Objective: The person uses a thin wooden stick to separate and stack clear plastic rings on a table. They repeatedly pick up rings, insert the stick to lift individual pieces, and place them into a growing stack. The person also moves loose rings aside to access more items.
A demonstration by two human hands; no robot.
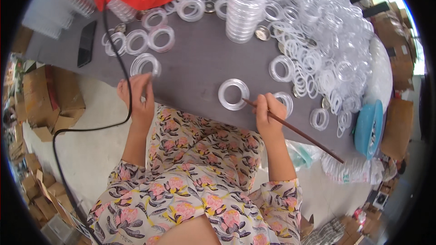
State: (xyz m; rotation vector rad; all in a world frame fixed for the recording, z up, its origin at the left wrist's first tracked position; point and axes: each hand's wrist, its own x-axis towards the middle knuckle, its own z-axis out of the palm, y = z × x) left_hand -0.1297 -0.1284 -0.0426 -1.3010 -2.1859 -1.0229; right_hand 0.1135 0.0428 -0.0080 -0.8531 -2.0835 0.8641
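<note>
Centrally, clear plastic ring with a round hole [222,94]: lying flat on the grey table top [195,63], near the front edge and between both hands, probably for easy reach and firm support.
Thin brown stick [309,138]: slanting from lower right, tip over the ring's right side; contact hard to confirm.
Right hand [269,111]: gripping the stick close to its tip, pen-fashion, likely for fine control.
Left hand [137,93]: half curled at the near edge of a thick clear plastic ring [157,66]; touching or pinching, cannot tell.
Tall column of clear round plastic pieces [245,11]: upright beyond, perhaps stacked to save room.
Loose heap of clear plastic pieces [318,22]: spread across the far right, seemingly within reach.
Blue plastic bowl [375,129]: at the table's right edge.
Flat black phone [85,43]: far left, apparently clear of the work.
</note>
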